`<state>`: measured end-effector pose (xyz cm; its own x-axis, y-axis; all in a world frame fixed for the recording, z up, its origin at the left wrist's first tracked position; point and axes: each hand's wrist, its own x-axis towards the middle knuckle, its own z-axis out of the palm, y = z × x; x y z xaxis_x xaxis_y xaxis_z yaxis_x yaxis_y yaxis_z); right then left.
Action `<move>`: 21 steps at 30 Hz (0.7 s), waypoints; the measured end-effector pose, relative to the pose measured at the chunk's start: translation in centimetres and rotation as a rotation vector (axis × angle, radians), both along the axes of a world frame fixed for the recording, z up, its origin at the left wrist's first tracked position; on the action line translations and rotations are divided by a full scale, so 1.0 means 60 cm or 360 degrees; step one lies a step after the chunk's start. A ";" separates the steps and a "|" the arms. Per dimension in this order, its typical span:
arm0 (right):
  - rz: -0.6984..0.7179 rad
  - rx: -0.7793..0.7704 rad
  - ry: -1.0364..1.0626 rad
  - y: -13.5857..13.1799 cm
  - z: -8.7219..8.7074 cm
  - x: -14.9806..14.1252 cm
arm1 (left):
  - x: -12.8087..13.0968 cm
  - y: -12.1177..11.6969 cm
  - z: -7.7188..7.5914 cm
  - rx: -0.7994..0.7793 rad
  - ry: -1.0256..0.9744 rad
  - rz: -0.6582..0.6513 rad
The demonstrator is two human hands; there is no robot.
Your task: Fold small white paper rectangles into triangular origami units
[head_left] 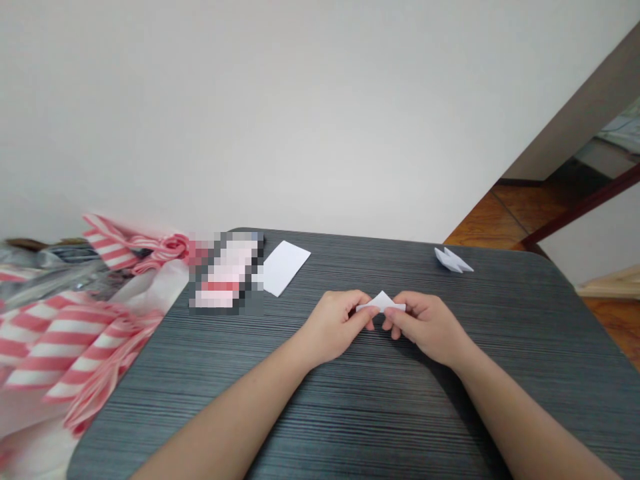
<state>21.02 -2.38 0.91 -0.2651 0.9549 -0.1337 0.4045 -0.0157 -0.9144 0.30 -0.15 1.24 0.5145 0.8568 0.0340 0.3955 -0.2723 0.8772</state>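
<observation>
A small folded piece of white paper is held between both hands above the table, its pointed top facing away from me. My left hand pinches its left end between thumb and fingers. At the other end, my right hand grips it the same way, thumb on the near side. The thumbs lie close together along the paper's lower edge, hiding part of it. Farther off to the right rests a folded white paper shape with pointed ends. A flat white rectangle of paper lies to the left of my hands.
The dark wood-grain table has rounded corners and meets a pale wall. A pixelated, phone-like object lies at the back left. Red-and-white striped cloth is heaped beside the table's left edge. Brown floor shows at right.
</observation>
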 end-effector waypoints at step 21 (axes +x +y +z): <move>-0.0142 -0.0104 0.0129 0.001 0.000 0.002 | -0.005 0.003 -0.004 -0.0169 -0.0066 0.0142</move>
